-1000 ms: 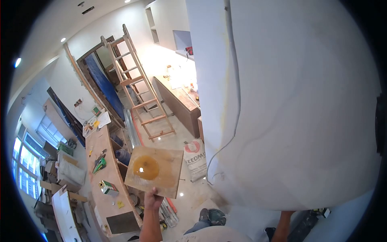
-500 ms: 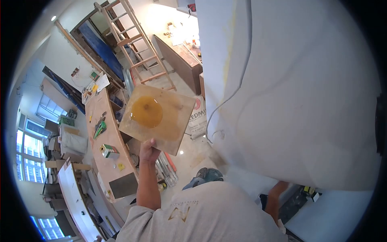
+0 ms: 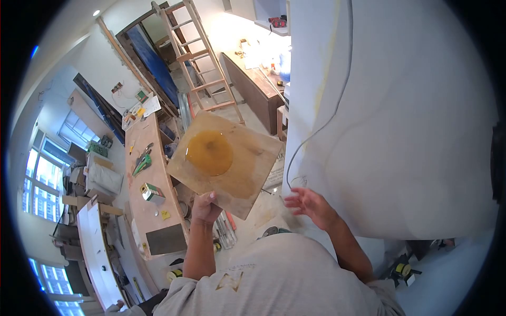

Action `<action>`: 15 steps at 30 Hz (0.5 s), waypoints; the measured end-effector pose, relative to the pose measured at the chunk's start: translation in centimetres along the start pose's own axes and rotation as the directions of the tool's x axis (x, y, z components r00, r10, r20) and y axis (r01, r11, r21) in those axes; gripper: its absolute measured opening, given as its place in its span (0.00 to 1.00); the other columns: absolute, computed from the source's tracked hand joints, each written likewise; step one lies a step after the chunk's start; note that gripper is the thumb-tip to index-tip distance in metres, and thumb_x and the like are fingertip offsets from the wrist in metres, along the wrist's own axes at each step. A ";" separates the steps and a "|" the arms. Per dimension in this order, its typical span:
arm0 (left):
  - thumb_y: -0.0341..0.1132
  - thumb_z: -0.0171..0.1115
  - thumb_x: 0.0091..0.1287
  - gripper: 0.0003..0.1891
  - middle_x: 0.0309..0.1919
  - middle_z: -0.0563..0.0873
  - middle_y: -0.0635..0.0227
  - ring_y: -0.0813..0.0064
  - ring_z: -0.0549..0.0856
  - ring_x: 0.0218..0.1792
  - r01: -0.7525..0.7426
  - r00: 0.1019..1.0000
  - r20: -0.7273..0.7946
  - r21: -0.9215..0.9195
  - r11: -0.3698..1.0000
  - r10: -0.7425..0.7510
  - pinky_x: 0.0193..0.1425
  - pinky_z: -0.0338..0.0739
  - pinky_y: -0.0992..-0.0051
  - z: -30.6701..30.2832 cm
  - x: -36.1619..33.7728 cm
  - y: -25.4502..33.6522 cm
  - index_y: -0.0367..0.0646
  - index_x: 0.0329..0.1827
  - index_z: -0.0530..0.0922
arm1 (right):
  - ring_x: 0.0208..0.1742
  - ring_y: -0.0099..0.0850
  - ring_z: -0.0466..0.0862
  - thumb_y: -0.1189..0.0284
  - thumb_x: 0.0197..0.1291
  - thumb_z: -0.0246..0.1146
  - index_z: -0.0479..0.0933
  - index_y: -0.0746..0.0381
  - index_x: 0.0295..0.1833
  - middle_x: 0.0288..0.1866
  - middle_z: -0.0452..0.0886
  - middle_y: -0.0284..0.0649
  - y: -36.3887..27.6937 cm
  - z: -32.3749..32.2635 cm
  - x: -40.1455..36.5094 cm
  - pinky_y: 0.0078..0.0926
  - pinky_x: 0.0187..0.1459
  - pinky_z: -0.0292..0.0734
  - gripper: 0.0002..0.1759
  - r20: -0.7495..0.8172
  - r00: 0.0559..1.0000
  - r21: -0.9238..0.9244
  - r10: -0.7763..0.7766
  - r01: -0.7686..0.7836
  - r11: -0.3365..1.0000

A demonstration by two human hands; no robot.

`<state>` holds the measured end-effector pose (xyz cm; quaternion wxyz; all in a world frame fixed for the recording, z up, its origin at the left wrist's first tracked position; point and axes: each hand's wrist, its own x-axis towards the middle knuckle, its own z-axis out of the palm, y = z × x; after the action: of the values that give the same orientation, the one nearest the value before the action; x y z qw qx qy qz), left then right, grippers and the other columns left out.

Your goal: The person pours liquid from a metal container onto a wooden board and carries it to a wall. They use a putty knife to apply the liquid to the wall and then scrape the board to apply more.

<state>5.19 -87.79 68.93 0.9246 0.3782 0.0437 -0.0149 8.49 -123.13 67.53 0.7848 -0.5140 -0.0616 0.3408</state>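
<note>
My left hand (image 3: 206,208) grips the near edge of a square, thin board (image 3: 250,158), thumb on top. A round puddle of glossy amber liquid (image 3: 211,154) lies on the board's upper face. To the right of the board, my right hand (image 3: 312,207) is raised with its fingers apart and nothing in it. It is close to the lower end of a grey cable (image 3: 320,126) on the white wall panel. The board partly hides a printed sack (image 3: 276,171) on the floor.
On the left runs a wooden workbench (image 3: 153,124) with a metal can (image 3: 152,192), green-handled tool (image 3: 142,165) and dark sheet (image 3: 166,240). A wooden ladder (image 3: 208,63) stands beyond. The white wall panel (image 3: 411,121) fills the right side. Power tools (image 3: 403,268) lie low at right.
My right hand has come up from low on the right to near the board, its fingers now apart. The board stays in my left hand; the view has shifted.
</note>
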 end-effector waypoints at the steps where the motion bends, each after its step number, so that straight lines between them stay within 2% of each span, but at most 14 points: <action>1: 0.34 0.81 0.53 0.44 0.64 0.81 0.58 0.57 0.82 0.64 -0.014 1.000 0.007 0.009 1.000 0.014 0.69 0.79 0.56 0.8 -0.5 0.3 0.39 0.73 0.68 | 0.66 0.35 0.80 0.44 0.68 0.65 0.68 0.61 0.73 0.65 0.81 0.42 -1.9 1.3 1.3 0.39 0.62 0.77 0.40 0.092 0.996 0.130 -0.019 0.007 0.992; 4: 0.34 0.81 0.52 0.44 0.64 0.82 0.59 0.58 0.83 0.63 -0.024 0.998 0.065 0.060 0.998 0.020 0.67 0.80 0.58 2.4 -1.6 1.1 0.39 0.74 0.68 | 0.68 0.37 0.79 0.45 0.67 0.67 0.61 0.59 0.77 0.69 0.78 0.43 -4.3 3.7 4.4 0.46 0.64 0.78 0.44 0.308 0.951 0.310 0.003 -0.103 0.945; 7: 0.33 0.81 0.51 0.47 0.65 0.81 0.57 0.56 0.82 0.64 -0.009 0.995 0.104 0.068 0.998 0.002 0.68 0.80 0.56 3.3 -2.3 1.3 0.36 0.75 0.66 | 0.69 0.38 0.79 0.50 0.65 0.71 0.61 0.57 0.77 0.69 0.77 0.41 -5.4 7.5 4.1 0.49 0.66 0.78 0.43 0.237 0.971 0.360 0.003 -0.091 0.928; 10: 0.33 0.81 0.52 0.46 0.64 0.82 0.57 0.56 0.83 0.63 -0.033 0.990 0.137 0.080 0.996 0.022 0.67 0.81 0.57 3.5 -1.9 1.5 0.35 0.74 0.67 | 0.67 0.36 0.80 0.58 0.66 0.72 0.63 0.57 0.75 0.67 0.78 0.39 -5.0 9.8 4.3 0.47 0.68 0.78 0.38 0.127 0.989 0.460 -0.070 0.003 0.888; 13: 0.34 0.81 0.52 0.44 0.63 0.83 0.56 0.57 0.84 0.62 0.053 0.990 0.126 0.086 0.995 -0.063 0.67 0.81 0.57 3.2 -1.3 2.2 0.34 0.73 0.68 | 0.66 0.35 0.81 0.65 0.66 0.71 0.66 0.57 0.73 0.66 0.79 0.38 -3.6 10.2 5.6 0.43 0.69 0.78 0.33 0.053 0.994 0.476 -0.098 0.061 0.877; 14: 0.34 0.78 0.57 0.40 0.63 0.83 0.59 0.58 0.82 0.64 0.033 0.987 0.155 0.059 0.998 -0.042 0.67 0.80 0.59 3.2 -1.3 2.3 0.37 0.73 0.69 | 0.66 0.35 0.81 0.66 0.67 0.70 0.66 0.57 0.73 0.66 0.79 0.38 -3.2 10.2 5.6 0.42 0.69 0.78 0.32 0.044 0.998 0.492 -0.055 0.026 0.870; 15: 0.37 0.78 0.58 0.41 0.63 0.83 0.58 0.58 0.83 0.64 0.030 0.996 0.089 0.013 0.999 -0.031 0.67 0.81 0.58 2.3 -1.6 2.0 0.36 0.73 0.68 | 0.66 0.34 0.81 0.67 0.67 0.69 0.66 0.57 0.72 0.66 0.79 0.38 -3.3 10.2 5.8 0.41 0.69 0.78 0.31 0.037 0.999 0.506 -0.020 -0.001 0.863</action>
<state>3.89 -88.04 72.10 0.9231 0.3817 0.0084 -0.0462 9.90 -112.61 73.60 0.8922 -0.2831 0.0112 0.3518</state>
